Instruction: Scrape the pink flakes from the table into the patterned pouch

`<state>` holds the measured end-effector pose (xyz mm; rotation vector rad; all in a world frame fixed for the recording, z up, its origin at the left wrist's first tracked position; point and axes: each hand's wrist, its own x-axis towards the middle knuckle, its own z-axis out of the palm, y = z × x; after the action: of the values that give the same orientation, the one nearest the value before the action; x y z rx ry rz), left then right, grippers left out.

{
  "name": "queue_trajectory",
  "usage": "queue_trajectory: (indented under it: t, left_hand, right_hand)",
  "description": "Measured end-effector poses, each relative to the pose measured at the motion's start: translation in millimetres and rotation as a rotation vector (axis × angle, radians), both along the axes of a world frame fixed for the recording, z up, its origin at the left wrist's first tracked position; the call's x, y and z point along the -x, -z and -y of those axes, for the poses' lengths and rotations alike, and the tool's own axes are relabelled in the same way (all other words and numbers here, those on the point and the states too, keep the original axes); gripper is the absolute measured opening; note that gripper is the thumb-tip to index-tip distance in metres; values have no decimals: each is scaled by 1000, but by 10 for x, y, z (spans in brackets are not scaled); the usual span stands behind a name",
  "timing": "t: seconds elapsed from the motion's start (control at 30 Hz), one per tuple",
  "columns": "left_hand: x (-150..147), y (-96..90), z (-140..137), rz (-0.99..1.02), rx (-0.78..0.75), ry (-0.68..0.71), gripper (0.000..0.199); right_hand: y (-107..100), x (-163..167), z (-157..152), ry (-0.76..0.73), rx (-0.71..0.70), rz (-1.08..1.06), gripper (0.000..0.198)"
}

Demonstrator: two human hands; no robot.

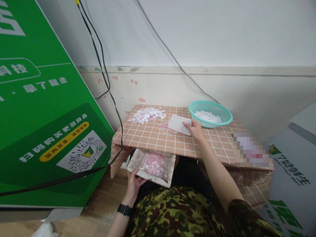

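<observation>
My left hand point(135, 182) grips the near left edge of a speckled, shallow box point(163, 181), tilted just below the table's front edge. Pink and white bits in what looks like clear plastic point(155, 164) lie in the box. In my right hand point(196, 129) is a flat white rectangular board point(178, 124), pinched at its right end with the thumb on top. The board is low over the tablecloth, beside a few pink and white pieces point(163, 125). To its left is a heap of small white and pink pieces point(148, 114).
A turquoise basket point(225, 120) with white pieces point(207, 116) stands at the table's back right. The checked tablecloth point(185, 144) overhangs the front edge. A green sign panel point(56, 108) rises at left, with a black strap point(116, 112) hanging before it. A blurred-out item point(250, 148) lies at right.
</observation>
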<state>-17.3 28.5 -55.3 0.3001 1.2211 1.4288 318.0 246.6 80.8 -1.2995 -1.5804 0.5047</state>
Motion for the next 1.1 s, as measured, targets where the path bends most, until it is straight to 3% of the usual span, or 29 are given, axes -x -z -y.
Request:
queue_trajectory:
  t: [0.23,0.4,0.57,0.7,0.83,1.1]
  left_hand:
    - [0,-5,-37,9,10,-7,64]
    - [6,10,-29,-3,-1,-10,65]
    - [9,3,-25,-1,-6,0,68]
    - [20,2,-20,-4,-25,17,71]
    - [32,29,-24,4,-11,22,69]
    - [15,-20,1,5,-31,21,67]
  right_hand:
    - [50,20,19,-69,56,-63,42]
    - [37,4,39,4,33,-92,39]
    - [30,15,70,-135,101,-135,43]
    - [75,-4,41,-105,89,-193,43]
    - [119,-23,16,-155,167,-163,42]
    - [84,-105,-3,-166,256,-307,40]
